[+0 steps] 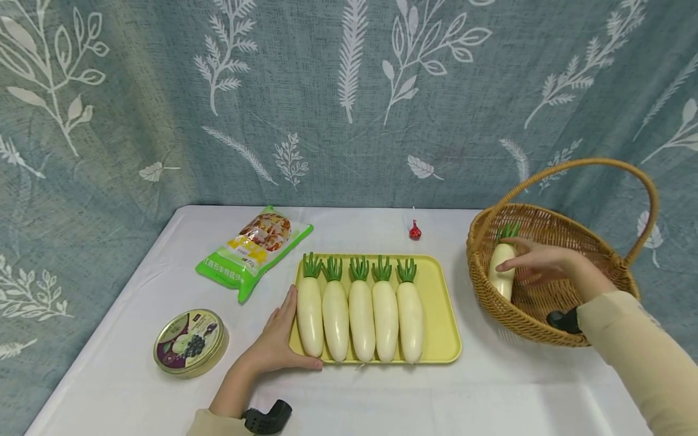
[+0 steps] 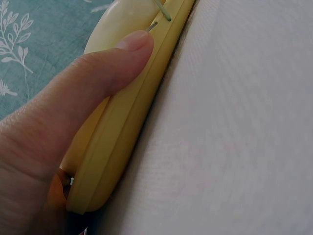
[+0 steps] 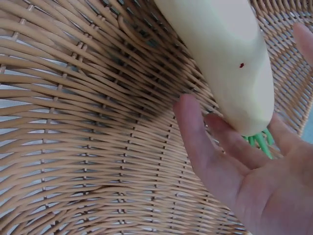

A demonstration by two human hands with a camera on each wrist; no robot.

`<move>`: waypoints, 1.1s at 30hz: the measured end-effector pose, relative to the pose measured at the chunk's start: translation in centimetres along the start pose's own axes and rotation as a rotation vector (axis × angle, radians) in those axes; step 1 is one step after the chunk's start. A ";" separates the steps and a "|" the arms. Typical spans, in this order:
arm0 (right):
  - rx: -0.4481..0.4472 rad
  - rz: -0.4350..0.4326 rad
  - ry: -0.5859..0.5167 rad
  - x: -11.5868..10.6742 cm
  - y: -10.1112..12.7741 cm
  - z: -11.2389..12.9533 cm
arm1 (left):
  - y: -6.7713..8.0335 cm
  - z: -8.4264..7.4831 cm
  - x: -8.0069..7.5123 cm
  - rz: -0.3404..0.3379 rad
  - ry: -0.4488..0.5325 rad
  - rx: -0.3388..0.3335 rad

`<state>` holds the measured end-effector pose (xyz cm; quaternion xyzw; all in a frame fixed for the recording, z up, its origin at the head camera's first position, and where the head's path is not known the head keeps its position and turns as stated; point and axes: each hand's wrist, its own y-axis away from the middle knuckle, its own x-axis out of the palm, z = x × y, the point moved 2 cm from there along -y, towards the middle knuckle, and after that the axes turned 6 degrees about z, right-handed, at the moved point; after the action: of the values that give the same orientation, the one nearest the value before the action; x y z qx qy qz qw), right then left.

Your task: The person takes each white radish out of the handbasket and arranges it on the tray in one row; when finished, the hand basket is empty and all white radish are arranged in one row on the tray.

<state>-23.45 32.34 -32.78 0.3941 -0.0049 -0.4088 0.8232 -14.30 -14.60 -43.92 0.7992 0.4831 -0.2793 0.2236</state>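
Observation:
Several white radishes (image 1: pixel 362 318) with green tops lie side by side on a yellow tray (image 1: pixel 438 303) in the middle of the table. My left hand (image 1: pixel 279 338) rests flat against the tray's front left corner, fingers straight along its left side. In the left wrist view the thumb (image 2: pixel 98 73) lies along the tray rim (image 2: pixel 122 127), with a radish (image 2: pixel 115 27) behind it. My right hand (image 1: pixel 531 263) reaches into the wicker basket (image 1: pixel 491 303) at the right. Its spread fingers (image 3: pixel 195 132) touch the leafy end of one more radish (image 1: pixel 501 275) (image 3: pixel 225 63) leaning on the basket's woven wall (image 3: pixel 88 122).
A green and white snack bag (image 1: pixel 253 251) lies behind the tray to the left. A round tin (image 1: pixel 189 342) sits near the table's front left. A small red object (image 1: pixel 415 231) stands at the back. A leaf-patterned curtain hangs behind the table. The basket's tall handle (image 1: pixel 649 194) arches over it.

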 end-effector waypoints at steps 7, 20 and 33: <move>-0.024 0.009 -0.090 0.3 -0.7 -0.2 | 0.0 -0.1 -0.1 0.000 0.006 -0.010; -0.064 0.004 -0.126 0.5 -0.9 -0.4 | 0.0 -0.1 0.0 0.005 0.013 0.001; -0.076 -0.011 -0.072 0.5 -1.1 -0.7 | 0.0 0.0 0.0 0.002 0.011 -0.008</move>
<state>-23.57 32.07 -34.15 0.3477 -0.0170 -0.4272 0.8345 -14.31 -14.58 -43.89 0.8003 0.4845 -0.2728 0.2247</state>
